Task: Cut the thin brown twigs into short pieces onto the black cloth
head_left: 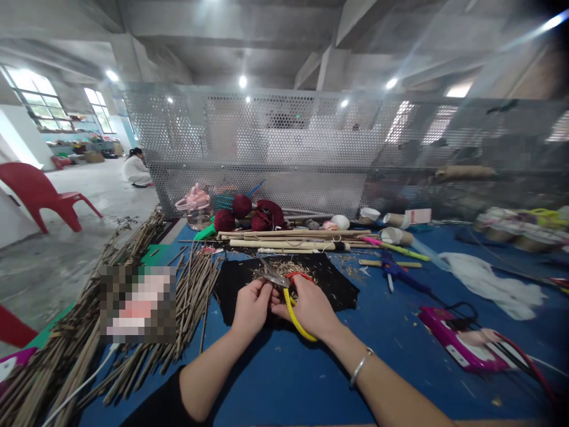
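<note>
My right hand (309, 305) is closed around a pair of scissors (276, 276) with yellow and red handles. Their metal blades point away and to the left, above a black cloth (233, 284). My left hand (252, 305) is pinched close beside the blades. Whatever lies between its fingertips is too small or hidden to name. Short tan clippings (306, 265) are scattered over the cloth beyond both hands. Cut dry stems (191, 302) lie in a loose pile left of the cloth.
Longer dry twigs (84, 320) run along the table's left side. Behind the cloth lie bamboo sticks (284, 244) and dark red yarn balls (224, 220). A blue glue gun (400, 276) and purple power strip (462, 344) are at right. A perforated screen (284, 148) stands behind.
</note>
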A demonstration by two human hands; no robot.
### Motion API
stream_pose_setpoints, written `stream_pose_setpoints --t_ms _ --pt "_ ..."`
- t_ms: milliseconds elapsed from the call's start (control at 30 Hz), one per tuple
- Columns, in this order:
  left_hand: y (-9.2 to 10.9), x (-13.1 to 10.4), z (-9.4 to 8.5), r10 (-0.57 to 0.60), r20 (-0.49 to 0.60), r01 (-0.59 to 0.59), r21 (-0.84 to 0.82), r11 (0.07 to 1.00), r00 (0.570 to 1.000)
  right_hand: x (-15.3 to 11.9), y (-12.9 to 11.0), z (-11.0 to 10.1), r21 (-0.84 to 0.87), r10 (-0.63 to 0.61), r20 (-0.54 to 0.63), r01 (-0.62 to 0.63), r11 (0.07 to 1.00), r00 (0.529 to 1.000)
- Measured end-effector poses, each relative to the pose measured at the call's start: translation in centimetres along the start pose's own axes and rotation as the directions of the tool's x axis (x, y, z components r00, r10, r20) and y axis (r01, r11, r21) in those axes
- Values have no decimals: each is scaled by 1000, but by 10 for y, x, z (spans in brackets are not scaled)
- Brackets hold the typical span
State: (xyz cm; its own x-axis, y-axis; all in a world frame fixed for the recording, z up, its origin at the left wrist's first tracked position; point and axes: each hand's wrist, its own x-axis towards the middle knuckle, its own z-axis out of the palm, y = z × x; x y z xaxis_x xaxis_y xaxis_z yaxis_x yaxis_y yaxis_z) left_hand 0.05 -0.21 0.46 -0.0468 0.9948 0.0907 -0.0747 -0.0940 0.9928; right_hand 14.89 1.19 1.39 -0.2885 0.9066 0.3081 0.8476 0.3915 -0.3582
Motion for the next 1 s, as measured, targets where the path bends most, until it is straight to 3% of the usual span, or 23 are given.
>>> stream_pose_setpoints --t_ms 233,700,1000 --pt "2 -2 0 65 74 -74 130 989 995 0 0 -2 20 -14 17 14 1000 1000" --pt "1 -3 -2 126 60 -136 197 971 990 0 -4 1 36 122 137 -128 991 983" --pt "-2 1 -2 62 19 -64 136 989 998 4 0 2 -22 174 178 -173 985 968"
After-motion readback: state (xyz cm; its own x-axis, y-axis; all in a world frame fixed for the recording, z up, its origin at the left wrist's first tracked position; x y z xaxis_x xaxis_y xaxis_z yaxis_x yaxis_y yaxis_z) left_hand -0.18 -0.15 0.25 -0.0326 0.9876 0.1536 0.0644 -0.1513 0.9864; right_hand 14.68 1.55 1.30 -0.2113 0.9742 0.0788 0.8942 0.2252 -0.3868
